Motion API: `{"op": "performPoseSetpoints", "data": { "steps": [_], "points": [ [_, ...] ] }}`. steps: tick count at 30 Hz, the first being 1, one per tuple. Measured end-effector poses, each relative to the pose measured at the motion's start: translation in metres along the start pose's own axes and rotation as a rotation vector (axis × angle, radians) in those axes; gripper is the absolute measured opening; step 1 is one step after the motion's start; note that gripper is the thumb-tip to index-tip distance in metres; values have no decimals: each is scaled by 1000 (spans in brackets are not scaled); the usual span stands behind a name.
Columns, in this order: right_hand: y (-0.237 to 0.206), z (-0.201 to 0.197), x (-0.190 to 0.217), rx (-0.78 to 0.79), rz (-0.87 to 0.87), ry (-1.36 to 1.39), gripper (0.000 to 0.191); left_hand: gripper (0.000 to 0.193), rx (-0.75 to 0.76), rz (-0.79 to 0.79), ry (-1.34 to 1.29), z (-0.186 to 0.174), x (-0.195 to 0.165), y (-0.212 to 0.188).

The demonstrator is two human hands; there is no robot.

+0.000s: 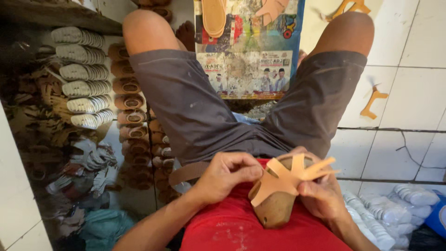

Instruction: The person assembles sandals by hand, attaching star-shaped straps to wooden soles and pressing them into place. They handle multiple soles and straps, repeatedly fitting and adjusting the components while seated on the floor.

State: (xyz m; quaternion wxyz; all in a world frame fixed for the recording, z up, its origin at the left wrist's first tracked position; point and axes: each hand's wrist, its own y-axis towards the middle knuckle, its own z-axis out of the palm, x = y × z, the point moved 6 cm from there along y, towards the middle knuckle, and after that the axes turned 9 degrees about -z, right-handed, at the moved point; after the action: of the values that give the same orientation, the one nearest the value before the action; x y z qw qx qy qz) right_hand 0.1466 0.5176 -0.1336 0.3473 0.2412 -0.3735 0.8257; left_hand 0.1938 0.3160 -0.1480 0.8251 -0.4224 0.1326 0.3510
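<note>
I sit with grey shorts and a red shirt, looking down at my lap. My right hand point(320, 195) grips a wooden shoe last point(274, 209) from the right side, and a tan strappy sandal upper point(288, 174) is draped over the last. My left hand point(227, 174) pinches the left edge of that upper between thumb and fingers. A brown strap point(188, 173) lies across my left thigh, just left of this hand.
Rows of white soles point(83, 76) and brown sandal pieces point(127, 100) lie on the floor at left. A printed sheet point(246, 51) with a tan insole point(213, 16) lies between my knees. Cut tan pieces point(374, 102) rest on white tiles at right; bagged white soles point(395, 209) at lower right.
</note>
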Motion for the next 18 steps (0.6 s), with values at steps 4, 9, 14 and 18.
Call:
{"op": "performPoseSetpoints", "data": {
  "steps": [4, 9, 14, 18],
  "points": [
    [14, 18, 5, -60, -30, 10, 70, 13, 49, -18, -306, -9, 18, 10],
    [41, 39, 20, -88, 32, -92, 59, 16, 70, 30, -471, -17, 14, 18],
    [53, 47, 26, -61, 37, -139, 44, 19, -86, -34, -505, -17, 6, 23],
    [46, 39, 20, -20, 46, -67, 40, 21, -124, -44, -453, -10, -3, 17]
  ]
}}
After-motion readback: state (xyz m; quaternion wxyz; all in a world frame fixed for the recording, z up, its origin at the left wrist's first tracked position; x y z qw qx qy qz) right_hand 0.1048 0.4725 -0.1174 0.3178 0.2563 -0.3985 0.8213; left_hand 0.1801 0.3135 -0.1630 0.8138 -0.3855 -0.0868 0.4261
